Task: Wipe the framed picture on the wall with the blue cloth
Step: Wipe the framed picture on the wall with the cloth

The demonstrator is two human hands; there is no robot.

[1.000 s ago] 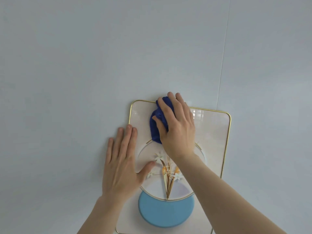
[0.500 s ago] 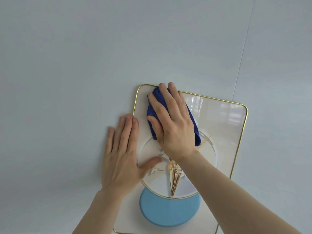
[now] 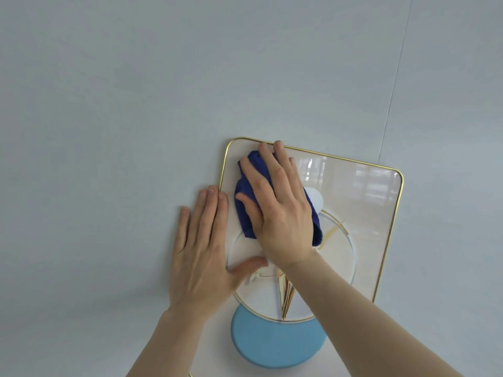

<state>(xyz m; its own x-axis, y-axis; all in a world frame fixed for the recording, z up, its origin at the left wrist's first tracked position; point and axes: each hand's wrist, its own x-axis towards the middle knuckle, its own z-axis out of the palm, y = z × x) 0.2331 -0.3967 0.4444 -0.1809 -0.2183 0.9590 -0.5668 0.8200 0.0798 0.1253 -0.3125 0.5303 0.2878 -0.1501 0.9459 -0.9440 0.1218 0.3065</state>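
Observation:
The framed picture point(image 3: 362, 202) hangs on a pale wall, with a thin gold rim, a cream glossy face, a white circle and a light blue disc low down. My right hand point(image 3: 277, 210) lies flat on the dark blue cloth point(image 3: 246, 197) and presses it against the picture's upper left part, fingertips touching the top rim. Most of the cloth is hidden under that hand. My left hand point(image 3: 202, 254) rests flat across the picture's left edge, fingers on the wall and frame, thumb on the glass. Its fingers are spread and it holds nothing.
The pale grey-blue wall point(image 3: 109, 104) fills the view around the picture. A thin vertical panel seam point(image 3: 394, 85) runs down to the picture's top right. Window reflections show in the glass at the upper right.
My right hand has slid the cloth left and up toward the picture's top left corner. The view has shifted, so the picture sits further right. My left hand has stayed at the left edge.

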